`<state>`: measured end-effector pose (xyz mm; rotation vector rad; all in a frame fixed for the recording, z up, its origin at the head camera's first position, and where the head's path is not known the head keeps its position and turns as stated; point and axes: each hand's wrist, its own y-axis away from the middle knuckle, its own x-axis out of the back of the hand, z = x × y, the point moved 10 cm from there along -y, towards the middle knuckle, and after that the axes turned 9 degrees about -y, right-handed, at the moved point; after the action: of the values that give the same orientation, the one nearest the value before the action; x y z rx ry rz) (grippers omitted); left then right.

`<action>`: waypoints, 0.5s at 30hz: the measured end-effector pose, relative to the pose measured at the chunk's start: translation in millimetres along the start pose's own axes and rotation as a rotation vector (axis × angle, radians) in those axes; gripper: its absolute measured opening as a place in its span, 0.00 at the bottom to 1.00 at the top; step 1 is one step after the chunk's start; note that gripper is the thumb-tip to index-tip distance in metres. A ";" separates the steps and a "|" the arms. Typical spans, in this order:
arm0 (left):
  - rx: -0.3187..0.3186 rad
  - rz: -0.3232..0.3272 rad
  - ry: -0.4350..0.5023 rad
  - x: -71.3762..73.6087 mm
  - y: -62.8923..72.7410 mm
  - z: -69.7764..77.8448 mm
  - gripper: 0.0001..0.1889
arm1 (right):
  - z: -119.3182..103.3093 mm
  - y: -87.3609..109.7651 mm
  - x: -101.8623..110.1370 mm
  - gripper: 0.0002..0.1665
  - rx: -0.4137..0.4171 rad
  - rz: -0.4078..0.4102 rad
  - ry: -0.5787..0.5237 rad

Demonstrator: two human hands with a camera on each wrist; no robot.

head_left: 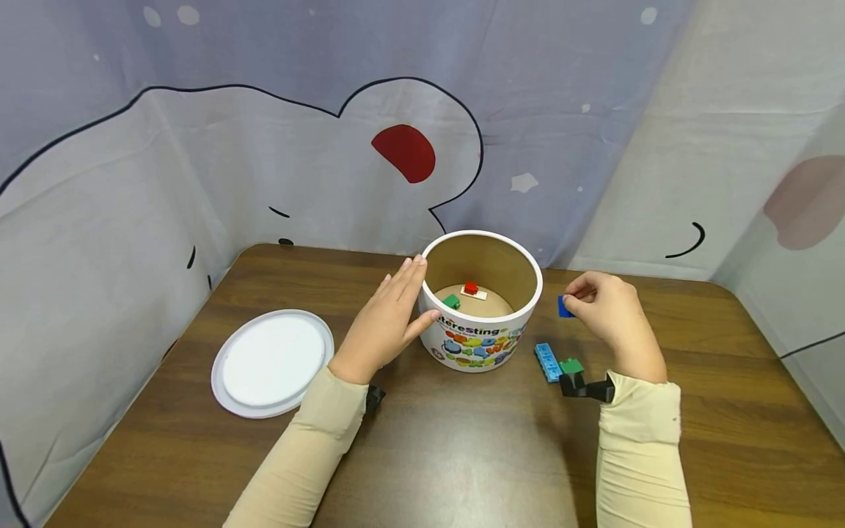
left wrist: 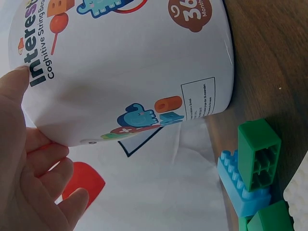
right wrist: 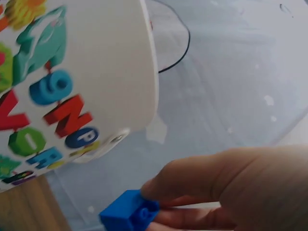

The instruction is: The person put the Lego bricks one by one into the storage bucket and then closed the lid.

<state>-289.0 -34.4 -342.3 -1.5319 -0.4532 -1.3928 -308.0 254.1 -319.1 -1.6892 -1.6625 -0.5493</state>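
A white printed bucket stands uncovered on the table. Inside it lie a red brick on a white piece and a green brick. My left hand rests against the bucket's left rim, fingers extended and thumb at the front. To the right of the bucket, my right hand pinches a blue toy brick between thumb and fingers, raised above the table. Below that hand are a light blue brick and a green brick, partly covered by the wrist strap.
A round white lid lies left of the bucket. The left wrist view shows a green block and a light blue block near the bucket, with a white piece at the edge. A printed curtain hangs behind the wooden table.
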 end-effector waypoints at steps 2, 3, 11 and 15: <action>0.001 -0.001 -0.003 -0.3 -0.3 0.0 0.40 | -8.3 2.3 6.7 0.08 0.036 0.059 -0.005; 0.001 -0.001 -0.004 -0.3 -0.3 0.1 0.40 | -12.8 3.4 10.0 0.08 0.058 0.091 -0.010; 0.001 0.002 -0.004 -0.3 -0.4 0.2 0.40 | -48.3 15.1 28.4 0.04 0.268 0.350 -0.078; -0.003 0.003 0.000 0.2 -0.2 1.0 0.40 | -63.0 21.8 28.5 0.04 0.349 0.426 -0.132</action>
<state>-288.6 -33.5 -341.8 -1.5348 -0.4489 -1.3916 -273.4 229.5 -260.3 -1.7673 -1.3298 0.0552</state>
